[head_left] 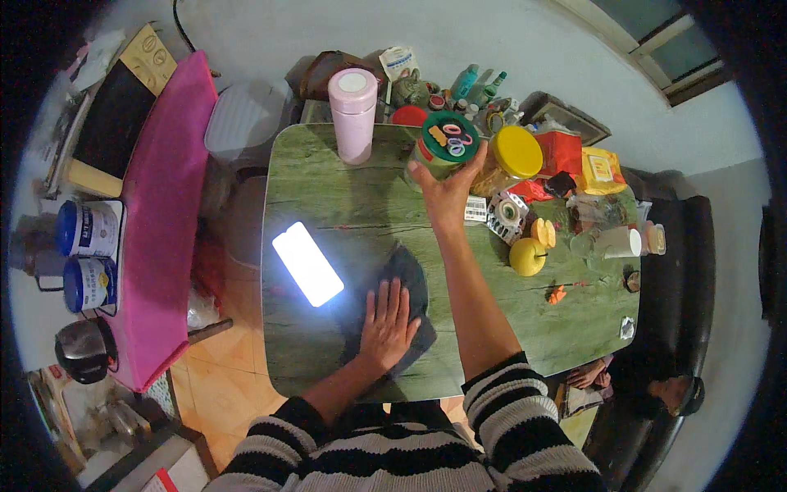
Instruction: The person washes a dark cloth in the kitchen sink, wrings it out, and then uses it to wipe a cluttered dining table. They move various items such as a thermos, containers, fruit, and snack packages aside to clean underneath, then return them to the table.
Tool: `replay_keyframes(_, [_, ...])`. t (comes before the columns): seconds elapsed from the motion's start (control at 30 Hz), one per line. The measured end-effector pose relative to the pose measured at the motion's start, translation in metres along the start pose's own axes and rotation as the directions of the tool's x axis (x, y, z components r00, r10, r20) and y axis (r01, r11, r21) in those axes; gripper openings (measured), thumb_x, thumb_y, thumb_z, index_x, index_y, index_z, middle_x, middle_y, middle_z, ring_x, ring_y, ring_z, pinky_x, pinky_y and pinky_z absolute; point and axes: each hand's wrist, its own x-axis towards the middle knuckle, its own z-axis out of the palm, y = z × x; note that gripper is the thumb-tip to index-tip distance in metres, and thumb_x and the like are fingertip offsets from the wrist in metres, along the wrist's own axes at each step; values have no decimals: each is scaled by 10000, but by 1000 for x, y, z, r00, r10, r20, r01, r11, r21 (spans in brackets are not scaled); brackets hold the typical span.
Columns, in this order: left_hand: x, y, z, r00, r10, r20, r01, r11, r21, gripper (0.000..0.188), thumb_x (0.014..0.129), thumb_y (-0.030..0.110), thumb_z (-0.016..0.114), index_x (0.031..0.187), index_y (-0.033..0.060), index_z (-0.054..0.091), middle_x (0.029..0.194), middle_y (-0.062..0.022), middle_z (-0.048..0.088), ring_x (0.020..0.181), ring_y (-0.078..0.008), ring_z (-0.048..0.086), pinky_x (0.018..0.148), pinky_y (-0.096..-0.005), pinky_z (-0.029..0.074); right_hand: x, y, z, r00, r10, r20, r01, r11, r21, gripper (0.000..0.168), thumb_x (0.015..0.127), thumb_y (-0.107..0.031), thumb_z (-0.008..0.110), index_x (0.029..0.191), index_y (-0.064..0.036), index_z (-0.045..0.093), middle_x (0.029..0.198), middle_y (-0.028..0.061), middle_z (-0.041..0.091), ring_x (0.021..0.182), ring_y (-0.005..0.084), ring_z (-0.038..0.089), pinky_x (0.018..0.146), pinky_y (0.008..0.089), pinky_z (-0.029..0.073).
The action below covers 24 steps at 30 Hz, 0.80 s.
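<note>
My left hand (pixel 388 329) lies flat, palm down, on a dark grey cloth (pixel 413 280) spread over the wood-patterned green table (pixel 363 203). My right hand (pixel 450 192) is wrapped around a clear jar (pixel 420 161) near the back edge. Its green lid (pixel 438 145) carries several small hair ties and an orange clip. A lit smartphone (pixel 307 264), its screen glaring white, rests left of the cloth. Against the jar's right side stands a larger jar with a yellow lid (pixel 518 152). Behind and left is a pink thermos flask (pixel 354 117).
Right of my forearm are a yellow pear-like fruit (pixel 527 257), a tape roll (pixel 508 212), a white paper cup (pixel 620 242) and a yellow packet (pixel 600 171). Bottles (pixel 490 89) crowd behind the table. A pink-covered surface (pixel 163 215) runs along the left. Another person (pixel 670 393) sits at right.
</note>
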Motion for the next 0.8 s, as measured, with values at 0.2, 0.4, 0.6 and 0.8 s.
replay_keyframes(0.2, [128, -7, 8, 992, -110, -62, 116, 988, 99, 632, 916, 343, 575, 1369, -70, 425, 1501, -257, 319, 1399, -411, 298, 1131, -557, 246, 26, 23, -22, 999, -39, 38, 41, 998, -44, 1084, 719, -137, 845, 1494, 14, 102, 1449, 209, 308, 1315, 272, 393, 1116, 368, 317])
replay_keyframes(0.4, [205, -52, 62, 892, -21, -452, 187, 927, 326, 630, 934, 351, 534, 1384, -72, 410, 1499, -263, 323, 1404, -422, 283, 1145, -552, 214, 19, -57, -51, 998, 38, 52, -52, 950, 307, 1059, 704, -92, 850, 1493, -23, 147, 1433, 171, 346, 1300, 264, 429, 1081, 413, 398])
replay_keyframes(0.6, [281, -61, 83, 870, -100, -483, 236, 944, 230, 624, 931, 365, 552, 1392, -37, 432, 1500, -228, 352, 1408, -387, 300, 1153, -515, 213, -34, -82, -156, 1000, 26, -4, -25, 993, 119, 1199, 613, -231, 924, 1501, -51, 139, 1425, 157, 349, 1270, 290, 448, 1051, 423, 440])
replay_keyframes(0.8, [343, -50, 72, 919, -90, -385, 148, 981, 124, 607, 953, 398, 510, 1390, -19, 452, 1510, -181, 359, 1414, -362, 296, 1167, -519, 166, -85, -82, -215, 959, 264, 106, -262, 964, -34, 1275, 582, -221, 931, 1494, -28, 60, 1390, 176, 321, 1258, 290, 414, 1070, 446, 368])
